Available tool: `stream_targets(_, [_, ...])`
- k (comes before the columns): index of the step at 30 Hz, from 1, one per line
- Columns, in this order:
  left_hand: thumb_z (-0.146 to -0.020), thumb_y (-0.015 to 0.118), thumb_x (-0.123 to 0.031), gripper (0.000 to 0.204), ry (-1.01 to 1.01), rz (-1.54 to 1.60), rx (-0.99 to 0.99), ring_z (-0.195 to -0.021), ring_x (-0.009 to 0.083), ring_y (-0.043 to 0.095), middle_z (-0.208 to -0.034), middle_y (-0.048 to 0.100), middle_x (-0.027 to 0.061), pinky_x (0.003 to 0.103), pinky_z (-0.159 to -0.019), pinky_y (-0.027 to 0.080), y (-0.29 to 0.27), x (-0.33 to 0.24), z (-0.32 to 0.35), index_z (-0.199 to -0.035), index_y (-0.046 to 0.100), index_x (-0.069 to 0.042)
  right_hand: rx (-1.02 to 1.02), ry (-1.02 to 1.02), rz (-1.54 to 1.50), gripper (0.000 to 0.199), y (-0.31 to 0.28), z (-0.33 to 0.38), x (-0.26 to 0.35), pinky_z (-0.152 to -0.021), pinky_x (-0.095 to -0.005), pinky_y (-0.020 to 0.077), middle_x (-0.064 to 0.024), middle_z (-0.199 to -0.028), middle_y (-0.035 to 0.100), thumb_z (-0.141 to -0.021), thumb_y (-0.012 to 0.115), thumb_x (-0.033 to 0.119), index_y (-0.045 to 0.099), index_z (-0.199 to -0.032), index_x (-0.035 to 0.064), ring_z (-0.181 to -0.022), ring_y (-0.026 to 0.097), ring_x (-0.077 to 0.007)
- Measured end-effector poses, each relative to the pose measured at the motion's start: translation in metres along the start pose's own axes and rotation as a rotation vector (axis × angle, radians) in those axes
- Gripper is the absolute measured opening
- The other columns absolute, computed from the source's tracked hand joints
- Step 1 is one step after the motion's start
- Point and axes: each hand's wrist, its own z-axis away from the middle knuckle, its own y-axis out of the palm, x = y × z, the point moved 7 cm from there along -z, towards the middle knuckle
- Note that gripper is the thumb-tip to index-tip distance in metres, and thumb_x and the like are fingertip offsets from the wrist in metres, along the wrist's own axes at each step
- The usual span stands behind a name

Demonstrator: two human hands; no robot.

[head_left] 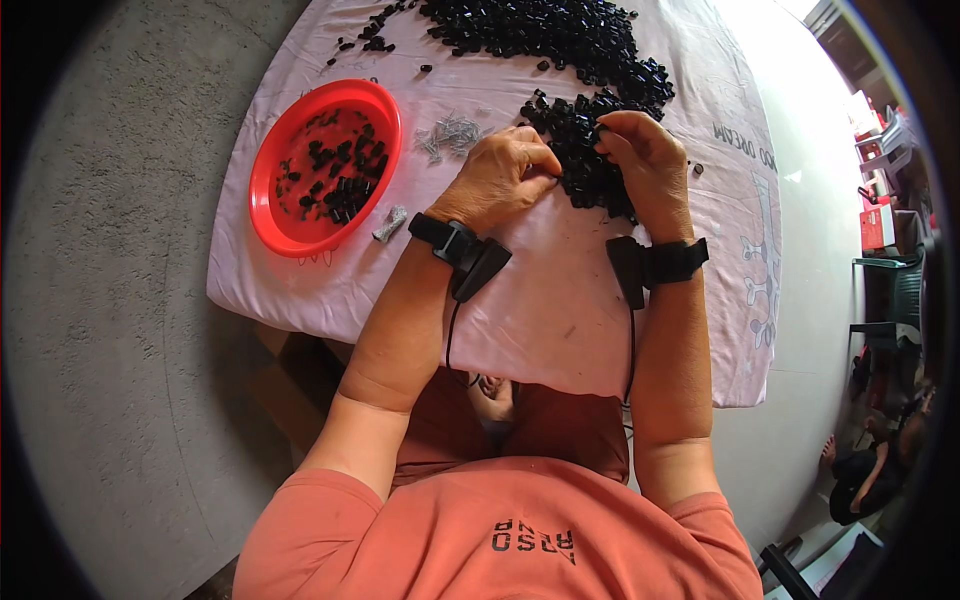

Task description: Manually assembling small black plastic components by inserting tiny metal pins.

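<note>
Left hand [505, 175]: fingers curled, pinching a small black plastic piece [556, 176].
Right hand [645, 160]: fingers pinching a piece at the heap of small black plastic pieces [585, 165].
Worktop [560, 300]: covered with a pale pink cloth.

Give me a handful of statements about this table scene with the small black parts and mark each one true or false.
1. The red bowl holds some small black pieces. True.
2. The bowl sits to the person's right. False: it is on the person's left side of the table.
3. Both hands are at the near edge of the black pile. True: the left hand and the right hand meet there.
4. The table is bare wood. False: a pale cloth covers it.
5. A small heap of silvery metal bits lies between bowl and pile. True.
6. The wrists are bare. False: each wears a black strapped device.
</note>
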Motion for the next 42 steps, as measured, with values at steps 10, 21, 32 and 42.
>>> stream_targets(10, [-0.093, 0.067, -0.003, 0.007, -0.249, 0.293, -0.126, -0.084, 0.0071, 0.064, -0.09, 0.071, 0.0016, 0.026, -0.078, 0.053, -0.012, 0.011, 0.0, -0.099, 0.069, -0.001, -0.034, 0.019, -0.198, 0.018, 0.007, 0.002, 0.004, -0.076, -0.0242, 0.0583, -0.0062, -0.093, 0.074, -0.092, 0.064, -0.002, 0.071, -0.109, -0.0009, -0.084, 0.072, -0.0122])
stream_targets(21, [-0.092, 0.07, 0.0, 0.008, -0.202, 0.628, -0.197, -0.084, 0.0081, 0.065, -0.09, 0.07, 0.0031, 0.023, -0.078, 0.054, -0.008, 0.013, -0.003, -0.099, 0.067, 0.0, 0.177, 0.079, -0.128, 0.015, 0.03, 0.008, 0.009, -0.069, -0.0227, 0.0567, -0.0081, -0.09, 0.073, -0.091, 0.067, 0.0, 0.07, -0.106, -0.003, -0.079, 0.071, -0.0122])
stream_targets(32, [-0.092, 0.069, -0.004, 0.006, -0.292, 0.378, -0.438, -0.078, 0.0055, 0.063, -0.087, 0.071, 0.0006, 0.021, -0.071, 0.051, -0.044, 0.029, 0.008, -0.097, 0.071, 0.0, 0.14, 0.117, -0.271, 0.007, 0.027, 0.008, 0.008, -0.068, -0.0219, 0.0578, -0.0072, -0.088, 0.072, -0.092, 0.069, 0.002, 0.068, -0.098, -0.0022, -0.079, 0.073, -0.0142])
stream_targets(42, [-0.088, 0.069, -0.008, 0.011, -0.432, 0.024, -0.311, -0.074, 0.0067, 0.064, -0.082, 0.073, 0.0035, 0.024, -0.068, 0.051, -0.056, 0.058, 0.023, -0.095, 0.073, 0.001, 0.098, 0.101, -0.345, 0.012, 0.021, 0.005, 0.005, -0.068, -0.0221, 0.0581, -0.0068, -0.09, 0.072, -0.092, 0.069, 0.003, 0.07, -0.104, -0.0006, -0.08, 0.073, -0.0151])
